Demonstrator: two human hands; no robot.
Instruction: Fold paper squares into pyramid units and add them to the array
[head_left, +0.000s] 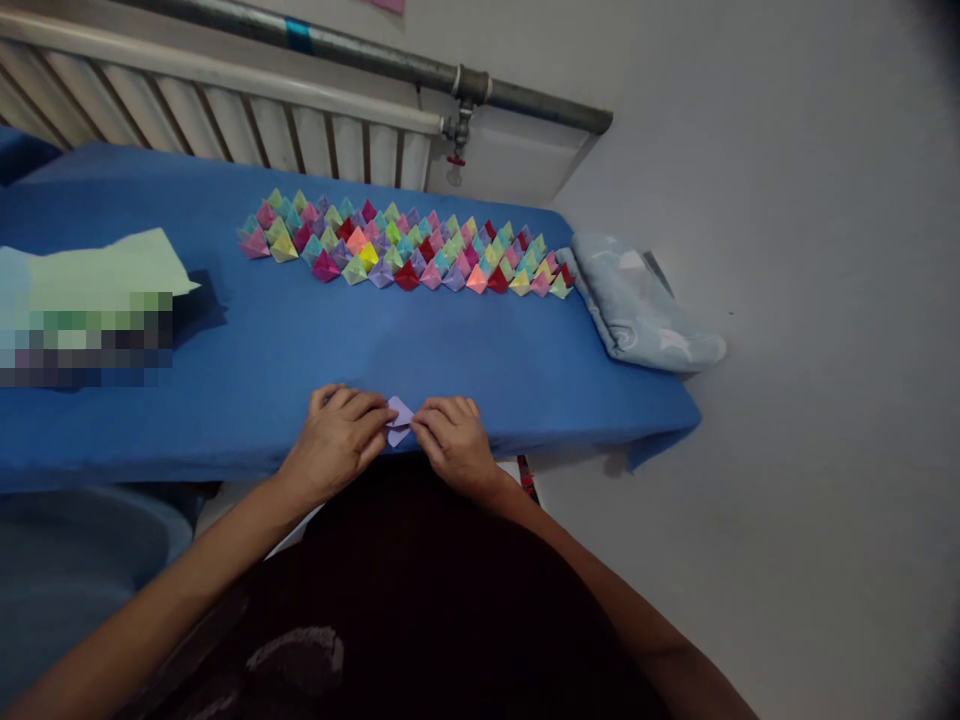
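Both hands rest at the near edge of the blue tabletop (pixel 247 350), facing each other across a small lilac folded paper (pixel 399 421). The left hand (pixel 341 437) has its fingers (pixel 371 412) curled and pinched on the paper's left side; the right hand (pixel 452 440) has its fingers (pixel 429 423) closed narrowly on the paper's right side. The paper lies flat against the cloth between the two hands, partly covered by them. Further back, well apart from the hands, stand rows of coloured folded paper pieces (pixel 409 248), touching one another. A pale green sheet (pixel 112 270) lies at the left. A folded light-blue cloth (pixel 641 310) sits at the tabletop's right end, just beside the rows.
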